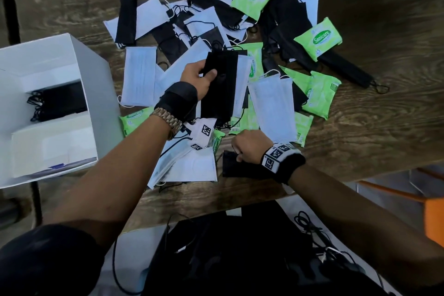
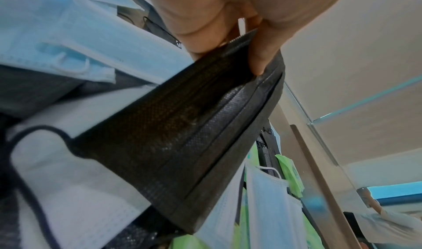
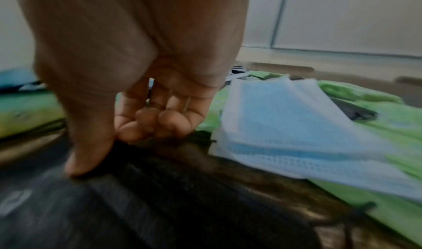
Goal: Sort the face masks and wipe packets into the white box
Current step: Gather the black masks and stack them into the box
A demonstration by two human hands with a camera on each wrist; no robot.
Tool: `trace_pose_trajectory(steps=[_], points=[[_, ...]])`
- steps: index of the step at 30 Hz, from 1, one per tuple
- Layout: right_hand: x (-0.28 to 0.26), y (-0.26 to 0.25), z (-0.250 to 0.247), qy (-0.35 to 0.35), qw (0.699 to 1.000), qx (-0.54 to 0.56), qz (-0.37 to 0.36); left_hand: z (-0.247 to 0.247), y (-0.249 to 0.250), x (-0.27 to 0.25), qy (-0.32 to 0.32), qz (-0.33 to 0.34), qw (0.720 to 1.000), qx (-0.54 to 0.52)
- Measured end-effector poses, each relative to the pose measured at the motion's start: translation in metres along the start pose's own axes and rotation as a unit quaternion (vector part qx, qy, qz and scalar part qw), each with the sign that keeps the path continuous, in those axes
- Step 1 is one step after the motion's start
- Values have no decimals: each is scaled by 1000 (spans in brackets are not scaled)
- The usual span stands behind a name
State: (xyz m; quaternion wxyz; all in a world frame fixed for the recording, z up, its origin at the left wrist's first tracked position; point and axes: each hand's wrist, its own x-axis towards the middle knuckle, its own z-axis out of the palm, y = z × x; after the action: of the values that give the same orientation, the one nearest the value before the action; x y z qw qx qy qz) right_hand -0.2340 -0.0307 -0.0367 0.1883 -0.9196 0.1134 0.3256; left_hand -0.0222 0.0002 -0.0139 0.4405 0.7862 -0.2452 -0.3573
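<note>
Left grip (image 1: 198,78) clasps a stack of black masks (image 1: 222,84) above the table's (image 1: 384,115) centre. Right grip (image 1: 248,145) pinches a black mask (image 1: 234,164) lying near the table's front edge.

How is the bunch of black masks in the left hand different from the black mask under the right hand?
The stack of black pleated face masks is lifted above the pile, gripped by the left hand; the single black face mask lies flat on the dark wooden table, with the right hand pinching its edge. The stack holds several layers; the other looks like one mask, partly hidden under the wrist. Both are black pleated fabric.
</note>
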Motion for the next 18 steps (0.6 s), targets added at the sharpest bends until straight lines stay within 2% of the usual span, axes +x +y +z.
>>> trace_pose_trajectory(steps=[3,4,6,10,12,13,15,18], points=[[-3,13,-7,-2,989,146,-14,-2,-2,-1,2,-9,1000,-25],[-4,18,-11,10,978,207,-22,-2,-3,-1,2,-20,999,-39],[-5,28,-22,52,937,344,-30,-3,-3,-3,6,-45,996,-82],[-6,38,-52,148,797,583,-50,-4,2,-11,1,-115,980,-161],[-2,42,-68,179,716,673,-56,-2,7,-16,-18,-144,971,-192],[1,43,-75,193,687,698,-57,0,8,-18,-29,-153,966,-205],[11,41,-85,232,659,715,-36,4,8,-22,-38,-169,958,-229],[27,37,-90,330,660,672,57,9,7,-26,-20,-207,939,-274]])
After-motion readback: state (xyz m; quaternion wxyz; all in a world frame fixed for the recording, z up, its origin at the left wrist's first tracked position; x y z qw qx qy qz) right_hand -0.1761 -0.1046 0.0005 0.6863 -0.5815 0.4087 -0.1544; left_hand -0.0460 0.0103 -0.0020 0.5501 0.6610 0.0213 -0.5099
